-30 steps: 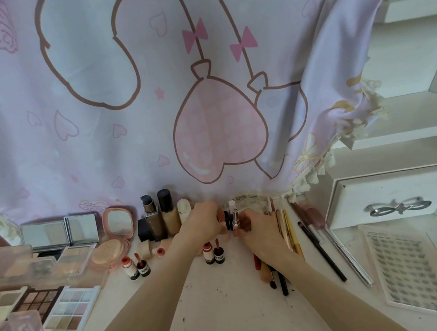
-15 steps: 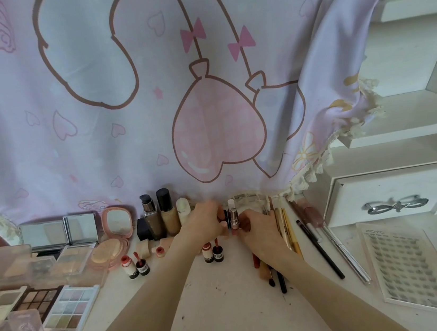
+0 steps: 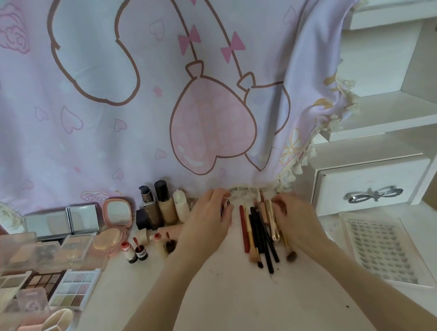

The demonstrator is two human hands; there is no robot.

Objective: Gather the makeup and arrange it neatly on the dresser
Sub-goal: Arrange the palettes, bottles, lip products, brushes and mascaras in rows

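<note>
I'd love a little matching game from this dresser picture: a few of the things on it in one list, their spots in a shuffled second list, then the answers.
Things:
1. round pink mirror
2. eyeshadow palette
3. lash sheet
4. pencils and brushes

Places:
A. far right of the dresser top, below the drawer with the bow handle
B. lying in a bunch between the two hands
C. standing at the back, left of the foundation bottles
D. front left, beside a dark brown palette

Pairs: 1-C, 2-D, 3-A, 4-B
</note>
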